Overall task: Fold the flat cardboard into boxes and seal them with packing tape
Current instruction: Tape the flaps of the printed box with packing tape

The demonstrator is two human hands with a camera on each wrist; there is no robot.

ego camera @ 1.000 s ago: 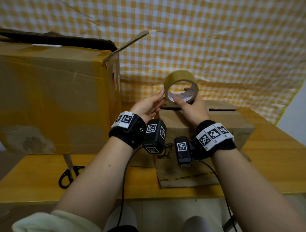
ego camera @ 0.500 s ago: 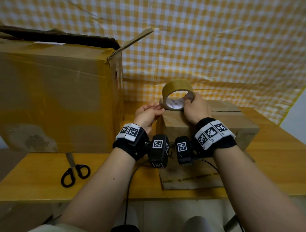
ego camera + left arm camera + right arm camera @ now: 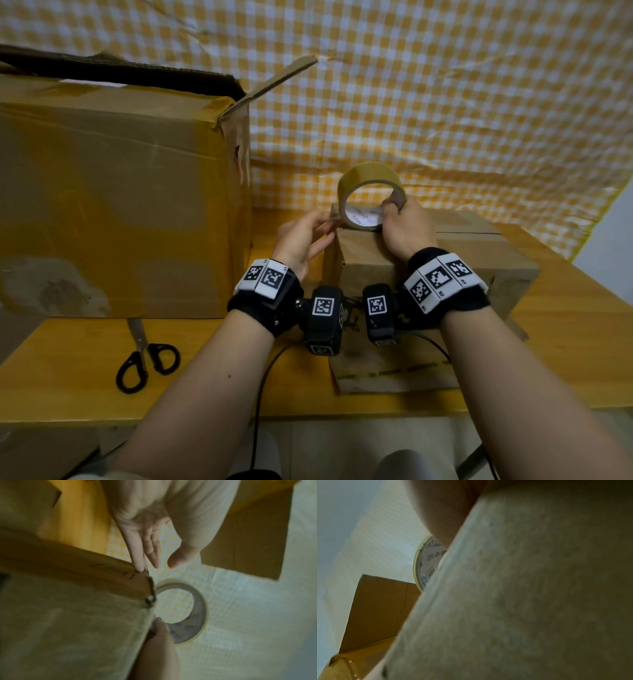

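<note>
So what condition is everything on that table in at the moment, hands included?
Tape roll: upright on edge on the small box, held by the right hand.
Left hand: fingers straight, at the box's near corner beside the roll.
Small box: folded up, top flaps closed.
Big box: taped over, one top flap sticking up.
Scissors: lying closed on the table.

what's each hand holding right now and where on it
The right hand grips the tape roll at its right rim, standing it on the small box. The left hand has straight fingers at the box corner; whether it pinches the tape end cannot be told.
</note>
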